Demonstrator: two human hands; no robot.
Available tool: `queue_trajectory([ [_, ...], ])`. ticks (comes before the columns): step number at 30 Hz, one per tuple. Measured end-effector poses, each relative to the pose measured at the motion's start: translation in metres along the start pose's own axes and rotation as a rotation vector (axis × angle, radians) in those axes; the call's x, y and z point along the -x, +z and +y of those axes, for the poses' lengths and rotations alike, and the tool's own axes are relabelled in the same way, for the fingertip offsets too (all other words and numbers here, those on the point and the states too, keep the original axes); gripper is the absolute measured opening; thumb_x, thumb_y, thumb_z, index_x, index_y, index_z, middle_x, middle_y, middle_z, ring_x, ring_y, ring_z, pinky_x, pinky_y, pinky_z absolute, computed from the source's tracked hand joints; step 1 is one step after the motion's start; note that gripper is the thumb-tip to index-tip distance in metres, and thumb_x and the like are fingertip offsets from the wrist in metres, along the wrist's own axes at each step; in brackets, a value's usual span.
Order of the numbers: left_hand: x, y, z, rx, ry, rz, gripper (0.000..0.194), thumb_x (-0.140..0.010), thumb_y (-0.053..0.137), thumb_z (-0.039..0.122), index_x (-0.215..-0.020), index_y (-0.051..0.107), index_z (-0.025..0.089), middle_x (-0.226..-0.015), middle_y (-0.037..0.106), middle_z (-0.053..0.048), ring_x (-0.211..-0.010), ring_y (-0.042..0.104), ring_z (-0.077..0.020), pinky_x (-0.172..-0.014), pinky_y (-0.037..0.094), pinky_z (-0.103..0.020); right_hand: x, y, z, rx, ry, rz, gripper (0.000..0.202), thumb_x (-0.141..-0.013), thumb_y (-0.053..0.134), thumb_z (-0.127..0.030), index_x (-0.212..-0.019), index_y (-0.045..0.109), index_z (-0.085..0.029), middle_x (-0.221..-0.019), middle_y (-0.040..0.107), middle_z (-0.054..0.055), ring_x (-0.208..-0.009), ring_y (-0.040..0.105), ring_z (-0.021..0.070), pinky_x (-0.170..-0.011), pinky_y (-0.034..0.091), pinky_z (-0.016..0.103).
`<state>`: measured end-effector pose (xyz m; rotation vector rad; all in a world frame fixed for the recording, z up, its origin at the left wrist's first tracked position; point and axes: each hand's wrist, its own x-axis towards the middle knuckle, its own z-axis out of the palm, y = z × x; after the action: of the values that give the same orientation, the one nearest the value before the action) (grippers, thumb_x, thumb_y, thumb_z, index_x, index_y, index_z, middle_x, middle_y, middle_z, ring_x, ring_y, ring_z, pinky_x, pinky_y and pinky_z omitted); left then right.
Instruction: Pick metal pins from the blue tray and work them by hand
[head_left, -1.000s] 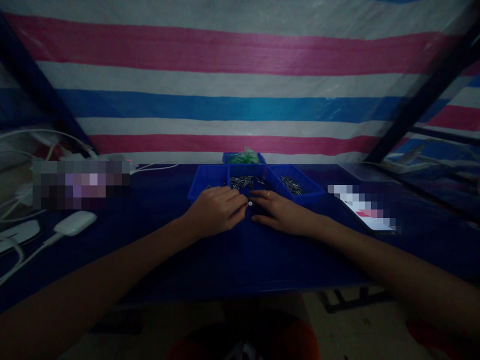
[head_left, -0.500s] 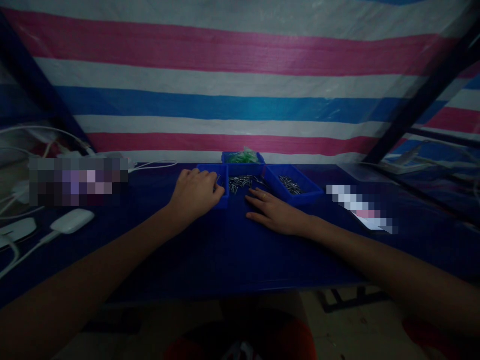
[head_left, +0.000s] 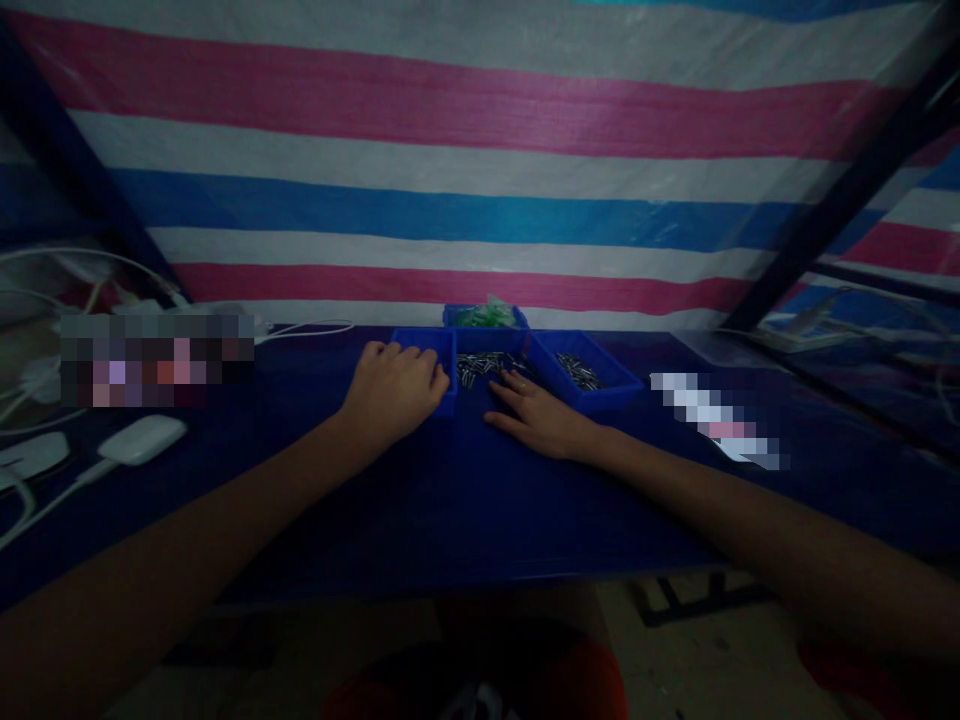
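My left hand [head_left: 394, 392] is closed over the left blue tray [head_left: 448, 400], its fingers curled; what they hold, if anything, is hidden. My right hand [head_left: 544, 415] lies on the blue table [head_left: 480, 500] with fingers spread, its fingertips at the near edge of a loose pile of small metal pieces [head_left: 480, 366]. To the right of the pile is another blue tray [head_left: 619, 385] with similar metal pieces [head_left: 577, 371] in it. Behind the pile stands a third blue tray [head_left: 450, 318] with green, plastic-wrapped items [head_left: 486, 314].
White cables and a white adapter [head_left: 142, 441] lie on the left, near a pixelated area. A partly pixelated white flat object [head_left: 731, 450] is on the right. Striped sheeting [head_left: 450, 215] hangs behind the table between dark frame posts.
My right hand has shifted slightly left and away from me, toward the loose metal pieces. My left hand stays over the left tray, with its fingers slightly changed.
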<state>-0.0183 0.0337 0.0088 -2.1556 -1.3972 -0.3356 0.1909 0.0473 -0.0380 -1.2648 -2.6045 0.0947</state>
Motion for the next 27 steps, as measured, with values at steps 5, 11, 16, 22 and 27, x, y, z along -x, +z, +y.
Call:
queue_trajectory([
  [5, 0.001, 0.001, 0.000, -0.017, 0.036, 0.040, 0.033, -0.087, 0.029, 0.028, -0.079, 0.058, 0.014, -0.075, 0.062, -0.009, -0.074, 0.055, -0.0233, -0.070, 0.033, -0.036, 0.000, -0.001, -0.001, 0.028, -0.012, 0.000, 0.068, -0.086, 0.029, -0.054, -0.130, 0.035, -0.003, -0.136, 0.031, 0.022, -0.127, 0.025, 0.0281, -0.102, 0.024, 0.042],
  [11, 0.001, -0.006, 0.003, -0.032, 0.167, 0.143, 0.024, -0.084, 0.034, 0.021, -0.082, 0.057, 0.014, -0.078, 0.060, -0.008, -0.080, 0.052, -0.0231, -0.075, 0.034, -0.037, 0.000, -0.001, 0.001, 0.029, -0.085, 0.029, 0.064, -0.087, 0.029, -0.051, -0.128, 0.039, -0.003, -0.134, 0.034, 0.022, -0.125, 0.029, 0.0268, -0.102, 0.025, 0.042],
  [16, 0.006, -0.008, 0.010, 0.100, 0.675, 0.144, 0.019, -0.083, 0.040, 0.023, -0.083, 0.057, 0.015, -0.079, 0.059, -0.006, -0.079, 0.051, -0.0195, -0.072, 0.037, -0.032, 0.000, 0.003, 0.005, 0.023, -0.085, 0.043, 0.063, -0.087, 0.029, -0.050, -0.127, 0.040, -0.002, -0.132, 0.037, 0.022, -0.124, 0.032, 0.0274, -0.100, 0.028, 0.043],
  [22, 0.018, -0.004, 0.029, 0.309, 0.885, 0.028, 0.019, -0.084, 0.040, 0.024, -0.084, 0.058, 0.015, -0.079, 0.059, -0.006, -0.075, 0.052, -0.0169, -0.067, 0.038, -0.029, 0.002, 0.001, 0.006, 0.022, -0.083, 0.054, 0.061, -0.087, 0.033, -0.047, -0.125, 0.042, -0.001, -0.130, 0.039, 0.023, -0.122, 0.035, 0.0281, -0.099, 0.031, 0.041],
  [27, 0.011, -0.007, 0.024, 0.834, 0.522, -0.404, 0.015, -0.081, 0.051, 0.026, -0.091, 0.059, 0.019, -0.090, 0.061, -0.001, -0.086, 0.054, -0.0131, -0.076, 0.040, -0.024, 0.003, -0.001, 0.005, 0.026, -0.075, 0.047, 0.059, -0.087, 0.035, -0.045, -0.124, 0.043, 0.000, -0.129, 0.041, 0.023, -0.121, 0.035, 0.0286, -0.099, 0.031, 0.041],
])
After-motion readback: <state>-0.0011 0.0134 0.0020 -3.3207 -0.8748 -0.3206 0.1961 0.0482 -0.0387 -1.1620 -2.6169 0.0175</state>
